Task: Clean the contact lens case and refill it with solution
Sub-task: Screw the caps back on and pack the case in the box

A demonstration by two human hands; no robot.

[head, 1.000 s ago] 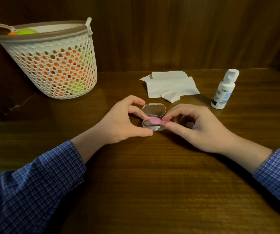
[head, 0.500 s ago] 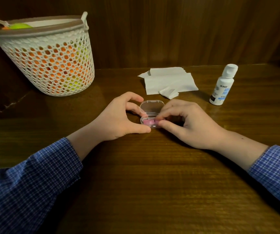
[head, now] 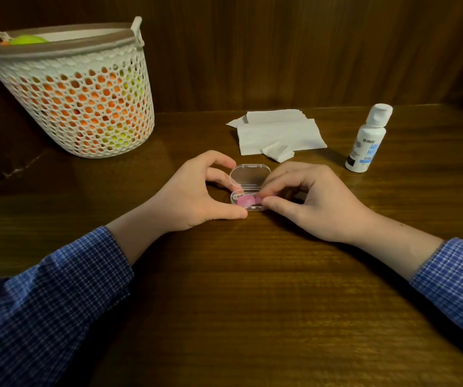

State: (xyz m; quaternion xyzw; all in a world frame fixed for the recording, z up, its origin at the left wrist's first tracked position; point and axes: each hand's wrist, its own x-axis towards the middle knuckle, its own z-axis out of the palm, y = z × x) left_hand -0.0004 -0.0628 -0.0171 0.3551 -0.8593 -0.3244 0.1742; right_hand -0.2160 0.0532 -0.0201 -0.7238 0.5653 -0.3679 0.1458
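Watching through the head camera, I saw the clear contact lens case (head: 248, 188) sitting on the wooden bench (head: 252, 303) at the centre of the frame, its hinged lid tipped up and open toward the back. My left hand (head: 194, 196) curled around the case's left end, thumb pressed low against the front edge and index finger arched over to the lid, so its grip was closed on the case. My right hand (head: 317, 202) came in from the right with thumb and index finger pinched together on a small pink piece (head: 245, 201) lying inside the case's lower half; I could not tell exactly what that piece was. A white bottle of solution (head: 367, 139) stood upright with its cap on at the right of the frame, well apart from both hands. Folded white tissues (head: 277, 132) lay just behind the case. A white mesh basket (head: 85, 88) holding orange and green things occupied the upper left.
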